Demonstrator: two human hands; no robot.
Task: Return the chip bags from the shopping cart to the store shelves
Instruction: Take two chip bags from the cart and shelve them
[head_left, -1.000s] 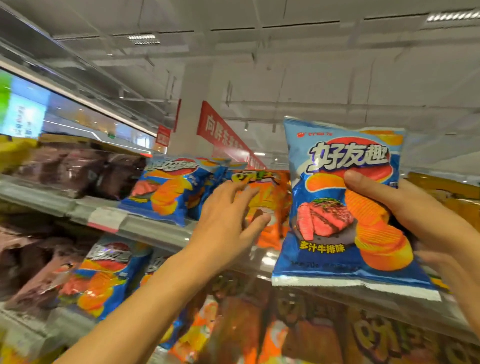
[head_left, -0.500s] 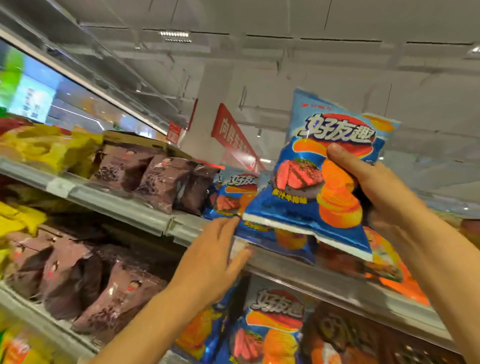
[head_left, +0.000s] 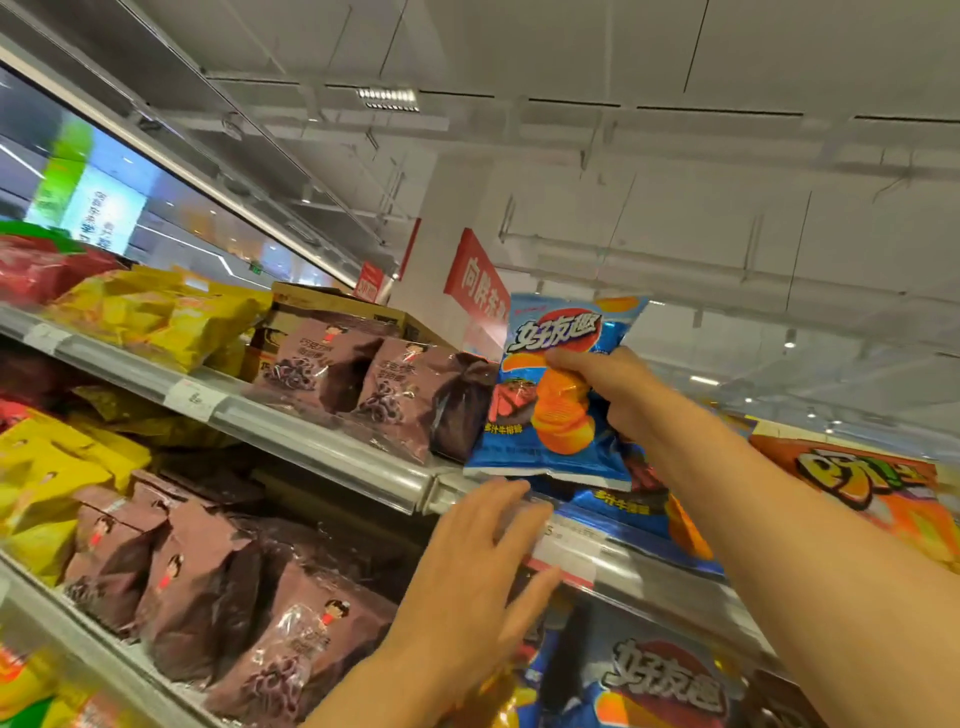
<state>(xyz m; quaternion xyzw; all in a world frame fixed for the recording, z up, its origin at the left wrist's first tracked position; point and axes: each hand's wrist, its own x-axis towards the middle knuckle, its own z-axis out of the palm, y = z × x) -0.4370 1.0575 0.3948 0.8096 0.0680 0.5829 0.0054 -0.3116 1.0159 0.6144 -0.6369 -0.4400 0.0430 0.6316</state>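
Now, nearest to me, my left hand (head_left: 483, 577) is reaching up with fingers spread and relaxed, holding nothing; its fingertips are lying at the clear plastic price rail of the upper metal shelf (head_left: 332, 447). Whether they are pressing on the rail, I cannot tell. Beyond it, my right hand (head_left: 608, 387) is gripping the glossy blue chip bag with orange chips and a steak picture (head_left: 550, 415), thumb across the front and fingers curled behind. I am holding the bag upright above the front edge of that shelf, its bottom seam just over another blue chip bag lying flat (head_left: 623, 506). To the left, brown crinkled snack bags (head_left: 363, 384) are standing on the same shelf, touching the held bag's side or just beside it. Further left, yellow snack bags (head_left: 156, 317) are lying in a heap. Farthest back, a red hanging banner with white characters (head_left: 475, 280) is showing below the ceiling.
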